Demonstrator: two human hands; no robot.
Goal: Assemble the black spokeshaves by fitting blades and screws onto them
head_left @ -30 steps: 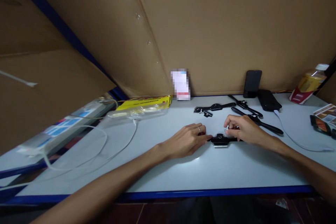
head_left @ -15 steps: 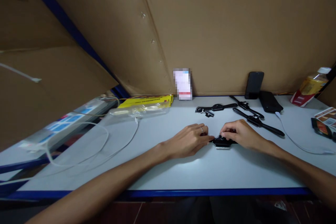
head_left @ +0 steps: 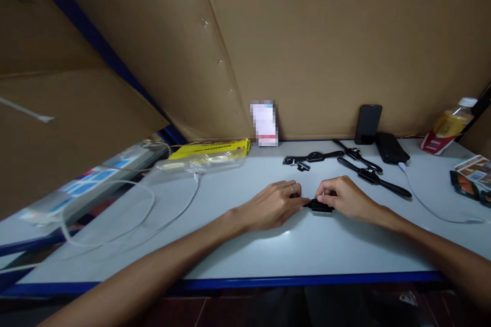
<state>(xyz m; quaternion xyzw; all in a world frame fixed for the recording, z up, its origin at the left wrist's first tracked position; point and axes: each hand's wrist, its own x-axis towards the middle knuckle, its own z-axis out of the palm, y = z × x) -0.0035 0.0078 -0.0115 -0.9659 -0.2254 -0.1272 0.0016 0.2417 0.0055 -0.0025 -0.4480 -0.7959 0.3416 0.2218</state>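
A black spokeshave (head_left: pixel 320 206) lies low over the table between my hands, its metal edge toward me. My left hand (head_left: pixel 273 204), with a ring on one finger, grips its left handle, mostly hidden under the fingers. On the other side my right hand (head_left: pixel 343 196) has thumb and index finger pinched at the middle of the tool; whatever small part lies between the fingertips is hidden. Farther back are two more spokeshaves (head_left: pixel 370 176) (head_left: pixel 355 153) at the right and a partly dismantled spokeshave body (head_left: pixel 316 156). Beside that body lies a small black clamp piece (head_left: pixel 303 166).
A lit phone (head_left: pixel 265 123) and a dark phone (head_left: pixel 368 123) lean on the cardboard wall. A black power bank (head_left: pixel 392 148) with a white cable, a drink bottle (head_left: pixel 448 126) and packaging (head_left: pixel 475 173) stand right. Left are a yellow packet (head_left: pixel 210 149), cables and a power strip (head_left: pixel 88 184).
My right fingers have shifted slightly left along the spokeshave. The tool is turned a little, and its bright edge shows less. My left hand keeps its hold.
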